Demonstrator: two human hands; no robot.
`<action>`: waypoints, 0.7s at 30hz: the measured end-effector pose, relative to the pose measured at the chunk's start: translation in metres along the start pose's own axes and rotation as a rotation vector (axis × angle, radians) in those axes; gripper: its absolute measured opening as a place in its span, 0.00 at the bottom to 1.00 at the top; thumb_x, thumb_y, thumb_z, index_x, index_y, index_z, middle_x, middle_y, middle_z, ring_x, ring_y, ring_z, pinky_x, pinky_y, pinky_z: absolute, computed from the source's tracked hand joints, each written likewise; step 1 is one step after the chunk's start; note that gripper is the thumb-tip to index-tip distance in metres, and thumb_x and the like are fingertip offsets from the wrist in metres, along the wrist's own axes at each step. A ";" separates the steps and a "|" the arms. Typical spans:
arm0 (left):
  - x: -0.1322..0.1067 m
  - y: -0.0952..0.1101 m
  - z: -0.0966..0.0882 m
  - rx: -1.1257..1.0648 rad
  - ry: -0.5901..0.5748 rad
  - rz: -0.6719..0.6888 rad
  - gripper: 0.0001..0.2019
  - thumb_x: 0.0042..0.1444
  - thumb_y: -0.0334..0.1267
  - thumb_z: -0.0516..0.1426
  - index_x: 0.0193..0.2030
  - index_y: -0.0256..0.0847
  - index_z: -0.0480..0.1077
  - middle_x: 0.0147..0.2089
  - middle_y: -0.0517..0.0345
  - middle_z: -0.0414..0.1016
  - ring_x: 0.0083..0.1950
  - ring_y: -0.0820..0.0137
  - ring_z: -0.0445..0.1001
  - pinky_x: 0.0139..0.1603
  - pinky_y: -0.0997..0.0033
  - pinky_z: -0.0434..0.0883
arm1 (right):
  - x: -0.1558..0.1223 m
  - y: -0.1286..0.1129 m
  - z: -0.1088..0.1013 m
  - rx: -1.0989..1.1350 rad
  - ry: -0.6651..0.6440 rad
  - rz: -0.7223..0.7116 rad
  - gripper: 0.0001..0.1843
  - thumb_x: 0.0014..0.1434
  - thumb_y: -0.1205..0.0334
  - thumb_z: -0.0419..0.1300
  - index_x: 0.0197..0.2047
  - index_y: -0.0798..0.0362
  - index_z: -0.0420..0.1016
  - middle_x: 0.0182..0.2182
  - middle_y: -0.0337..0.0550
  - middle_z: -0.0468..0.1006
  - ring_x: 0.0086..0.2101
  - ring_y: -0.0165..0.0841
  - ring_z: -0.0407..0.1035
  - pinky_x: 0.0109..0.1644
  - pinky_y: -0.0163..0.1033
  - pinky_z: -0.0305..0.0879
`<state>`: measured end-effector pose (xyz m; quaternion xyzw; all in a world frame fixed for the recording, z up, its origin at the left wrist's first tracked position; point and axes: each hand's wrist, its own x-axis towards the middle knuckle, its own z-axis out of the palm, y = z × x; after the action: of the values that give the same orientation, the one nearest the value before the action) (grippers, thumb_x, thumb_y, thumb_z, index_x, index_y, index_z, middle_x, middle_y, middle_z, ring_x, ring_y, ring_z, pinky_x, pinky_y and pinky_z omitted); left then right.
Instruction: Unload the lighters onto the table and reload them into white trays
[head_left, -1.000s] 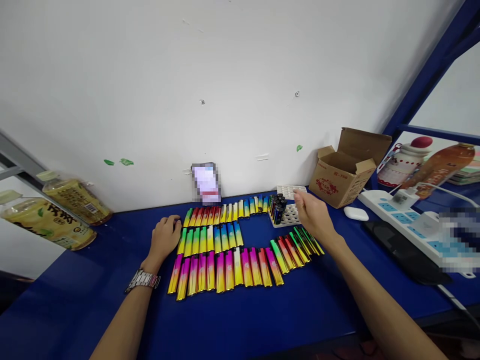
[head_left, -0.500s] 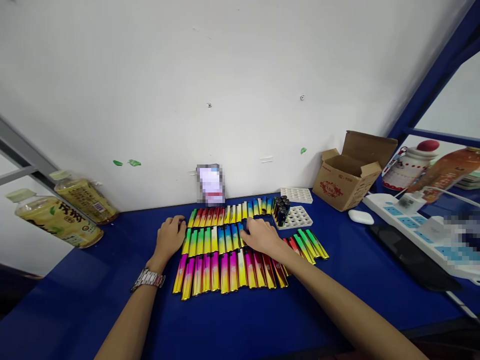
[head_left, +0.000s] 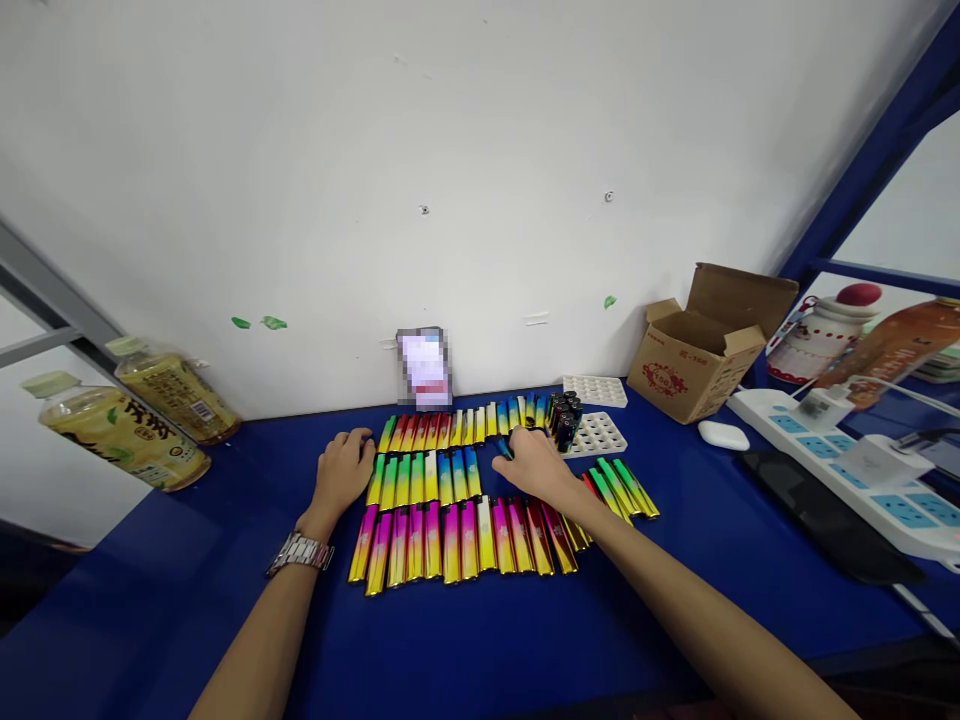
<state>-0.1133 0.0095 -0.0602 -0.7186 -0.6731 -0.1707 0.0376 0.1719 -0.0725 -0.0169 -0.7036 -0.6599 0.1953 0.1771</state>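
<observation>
Metallic lighters lie side by side in three rows: a back row running from green and red to blue, a middle row of green, white and blue, and a front row mostly magenta and red. My left hand rests on the desk at the left end of the rows, fingers loosely bent, holding nothing that I can see. My right hand is closed on a blue lighter, of which only the blue end shows, right of the middle row.
Several dark upright lighters stand in a white holed tray, with another tray behind. An open carton, earphone case, black phone and power strip are right; drink bottles stand left.
My right hand has taken a blue lighter from the right end of the middle row and moved slightly right with it. My left hand stays at the rows' left end.
</observation>
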 end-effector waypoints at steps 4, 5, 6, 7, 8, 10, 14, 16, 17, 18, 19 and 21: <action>0.000 0.001 -0.001 0.003 0.005 -0.004 0.18 0.60 0.38 0.45 0.50 0.38 0.70 0.46 0.44 0.74 0.49 0.56 0.72 0.48 0.58 0.68 | 0.001 0.016 0.001 0.570 0.026 -0.176 0.06 0.58 0.59 0.51 0.33 0.49 0.54 0.25 0.39 0.72 0.26 0.33 0.69 0.27 0.37 0.63; 0.000 0.001 -0.001 0.005 0.005 -0.007 0.18 0.60 0.38 0.44 0.50 0.38 0.70 0.46 0.44 0.74 0.49 0.56 0.72 0.48 0.58 0.68 | 0.000 0.018 0.002 0.734 0.002 -0.216 0.07 0.59 0.58 0.50 0.35 0.48 0.53 0.25 0.36 0.72 0.25 0.32 0.70 0.27 0.36 0.65; 0.000 0.002 -0.002 0.006 0.003 -0.008 0.18 0.60 0.38 0.44 0.50 0.38 0.70 0.46 0.44 0.74 0.49 0.56 0.72 0.48 0.58 0.68 | 0.000 0.020 0.002 0.875 -0.017 -0.245 0.07 0.59 0.57 0.49 0.36 0.48 0.51 0.24 0.34 0.72 0.24 0.31 0.70 0.27 0.36 0.66; -0.001 0.002 -0.002 0.006 0.000 -0.007 0.18 0.60 0.39 0.44 0.50 0.38 0.70 0.46 0.44 0.74 0.50 0.56 0.72 0.48 0.58 0.68 | 0.000 0.021 0.003 0.986 -0.027 -0.258 0.08 0.59 0.57 0.49 0.36 0.47 0.50 0.23 0.32 0.72 0.23 0.31 0.69 0.26 0.36 0.65; -0.001 0.002 -0.002 0.007 -0.003 -0.007 0.18 0.61 0.39 0.44 0.50 0.38 0.70 0.46 0.44 0.74 0.50 0.56 0.72 0.49 0.58 0.68 | 0.000 0.022 0.003 1.067 -0.030 -0.256 0.08 0.59 0.57 0.49 0.36 0.47 0.50 0.22 0.30 0.71 0.21 0.30 0.68 0.24 0.34 0.64; -0.001 0.002 -0.003 0.008 -0.007 -0.006 0.19 0.61 0.39 0.43 0.50 0.38 0.70 0.46 0.44 0.74 0.50 0.56 0.72 0.49 0.58 0.68 | 0.000 0.022 0.001 1.188 -0.028 -0.204 0.09 0.57 0.57 0.51 0.35 0.47 0.52 0.17 0.26 0.66 0.17 0.28 0.62 0.19 0.31 0.56; 0.000 0.001 -0.002 0.012 -0.008 0.000 0.19 0.62 0.40 0.43 0.50 0.38 0.70 0.46 0.44 0.74 0.50 0.56 0.72 0.49 0.57 0.68 | 0.001 0.023 -0.003 1.348 -0.096 -0.034 0.12 0.55 0.52 0.53 0.28 0.50 0.58 0.13 0.25 0.54 0.13 0.22 0.44 0.16 0.29 0.38; 0.000 0.000 -0.001 0.012 -0.006 0.003 0.19 0.62 0.40 0.43 0.50 0.39 0.70 0.45 0.44 0.74 0.50 0.56 0.72 0.49 0.58 0.68 | 0.000 0.024 -0.004 1.382 -0.162 0.025 0.21 0.58 0.44 0.48 0.22 0.50 0.57 0.11 0.26 0.49 0.12 0.21 0.40 0.16 0.30 0.35; 0.000 0.000 -0.001 0.011 -0.006 0.004 0.19 0.62 0.40 0.42 0.50 0.39 0.70 0.45 0.44 0.74 0.49 0.56 0.72 0.49 0.58 0.68 | -0.001 0.023 -0.005 1.393 -0.177 0.054 0.24 0.59 0.42 0.46 0.20 0.50 0.55 0.10 0.27 0.48 0.12 0.21 0.39 0.16 0.31 0.34; 0.000 0.000 -0.001 0.010 -0.007 0.006 0.19 0.62 0.41 0.42 0.50 0.39 0.70 0.45 0.45 0.74 0.49 0.56 0.72 0.49 0.58 0.68 | -0.001 0.023 -0.004 1.404 -0.177 0.084 0.26 0.60 0.42 0.44 0.18 0.50 0.54 0.10 0.28 0.47 0.12 0.22 0.38 0.15 0.31 0.34; 0.000 0.000 0.000 0.009 -0.009 0.006 0.19 0.62 0.41 0.42 0.50 0.39 0.70 0.45 0.45 0.74 0.49 0.56 0.72 0.49 0.58 0.68 | -0.002 0.021 -0.004 1.413 -0.168 0.114 0.26 0.61 0.44 0.43 0.17 0.49 0.52 0.09 0.28 0.46 0.12 0.22 0.38 0.15 0.31 0.34; 0.000 0.000 0.000 0.008 -0.011 0.005 0.19 0.62 0.41 0.42 0.50 0.39 0.70 0.45 0.45 0.74 0.49 0.57 0.72 0.49 0.58 0.68 | -0.003 0.018 -0.005 1.421 -0.140 0.174 0.24 0.62 0.50 0.41 0.16 0.49 0.50 0.09 0.29 0.45 0.12 0.22 0.37 0.14 0.31 0.34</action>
<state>-0.1138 0.0090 -0.0601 -0.7211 -0.6721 -0.1642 0.0373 0.1896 -0.0769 -0.0220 -0.4542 -0.3244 0.6356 0.5334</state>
